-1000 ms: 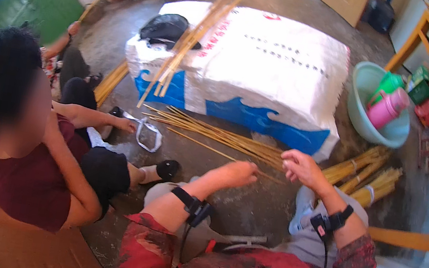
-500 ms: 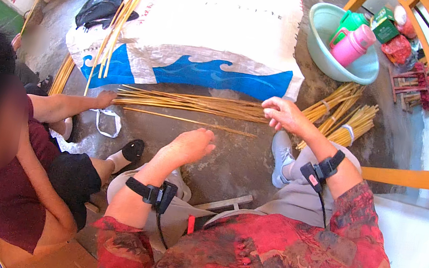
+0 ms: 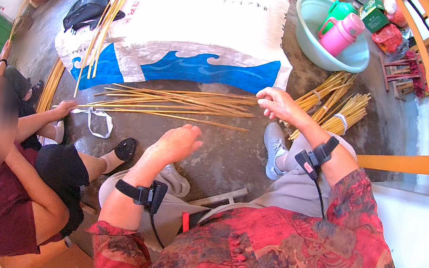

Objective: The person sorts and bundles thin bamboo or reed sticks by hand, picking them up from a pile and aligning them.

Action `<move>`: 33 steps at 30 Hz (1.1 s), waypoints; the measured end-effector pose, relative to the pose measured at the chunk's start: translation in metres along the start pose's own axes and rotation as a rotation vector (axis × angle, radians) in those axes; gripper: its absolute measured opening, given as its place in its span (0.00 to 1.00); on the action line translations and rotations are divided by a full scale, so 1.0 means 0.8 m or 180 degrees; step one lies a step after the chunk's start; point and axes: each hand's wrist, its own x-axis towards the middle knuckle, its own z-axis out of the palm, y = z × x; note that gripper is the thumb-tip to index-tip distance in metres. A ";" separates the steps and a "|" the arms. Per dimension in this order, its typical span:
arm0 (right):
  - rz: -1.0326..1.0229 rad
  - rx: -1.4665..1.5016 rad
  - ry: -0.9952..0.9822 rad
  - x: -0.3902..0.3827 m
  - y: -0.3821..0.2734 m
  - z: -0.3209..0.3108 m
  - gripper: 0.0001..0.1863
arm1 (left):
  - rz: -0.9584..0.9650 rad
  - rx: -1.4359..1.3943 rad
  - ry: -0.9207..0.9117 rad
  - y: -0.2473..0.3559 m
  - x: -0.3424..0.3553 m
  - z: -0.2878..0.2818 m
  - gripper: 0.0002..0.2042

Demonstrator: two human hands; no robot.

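Loose thin yellow-brown stalks (image 3: 186, 101) lie in a fanned heap across the floor in front of me. My right hand (image 3: 277, 105) hovers by their right ends, fingers loosely bent and apart, gripping nothing that I can see. Closer to me, my left hand (image 3: 176, 142) is held over the floor, back upward, fingers loosely stretched with nothing in them. At the stalks' left side, a co-worker's hand (image 3: 64, 108) is by the end of a lower stalk; its grip is too small to make out.
Tied stalk bundles (image 3: 337, 112) lie right of my right hand. Behind them, a pale green basin (image 3: 305, 30) holds a pink flask (image 3: 341, 35) and a green one. A white-and-blue sheet (image 3: 215, 26) covers the floor ahead, with a black bag (image 3: 87, 10) and long stalks on it.
The co-worker's hand has drawn left from the heap, and the stalks' left ends are more spread. The whole view has shifted slightly; my hands keep nearly the same pose.
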 end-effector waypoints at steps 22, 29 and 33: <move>-0.0118 -0.1696 -0.0236 0.083 0.174 0.147 0.11 | 0.0166 0.0213 -0.0001 0.010 -0.002 -0.010 0.13; 0.0505 -0.2016 -0.0306 0.085 0.199 0.145 0.11 | 0.0250 0.0240 0.0063 0.009 -0.006 -0.003 0.10; 0.0500 -0.2058 -0.0448 0.083 0.193 0.146 0.12 | 0.0223 0.0319 -0.0007 0.014 -0.002 -0.003 0.10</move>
